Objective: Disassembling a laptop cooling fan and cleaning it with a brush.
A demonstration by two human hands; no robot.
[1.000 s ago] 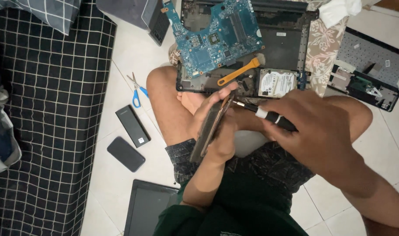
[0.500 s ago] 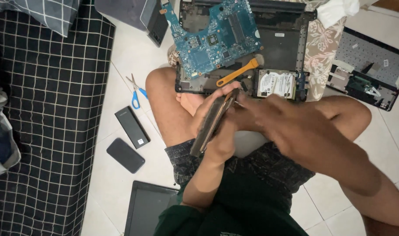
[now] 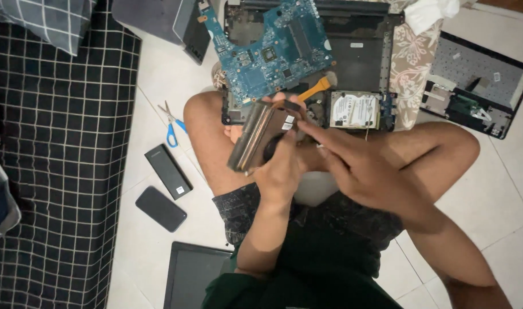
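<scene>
My left hand (image 3: 281,166) grips a laptop cooling part (image 3: 256,137), a copper-finned heatsink with a dark fan, and holds it tilted above my crossed legs. My right hand (image 3: 364,169) reaches in from the right, its fingertips on the part's upper edge. It covers the white-and-black screwdriver, of which only a sliver shows under the fingers. Just beyond the hands lies the opened black laptop base (image 3: 359,63), with a blue motherboard (image 3: 267,51) tipped up on it, a silver hard drive (image 3: 356,110) and an orange pry tool (image 3: 314,90).
On the white tile floor at my left lie blue-handled scissors (image 3: 171,129), a black power bank (image 3: 167,170), a dark phone (image 3: 160,208) and a tablet (image 3: 193,274). A black grid-patterned mattress (image 3: 61,160) fills the left side. A removed keyboard panel (image 3: 479,80) lies far right beside a floral cloth (image 3: 410,63).
My right hand has slid left over the cooling part, so the screwdriver handle that showed a second ago is now hidden. The part has turned to show more of its flat face.
</scene>
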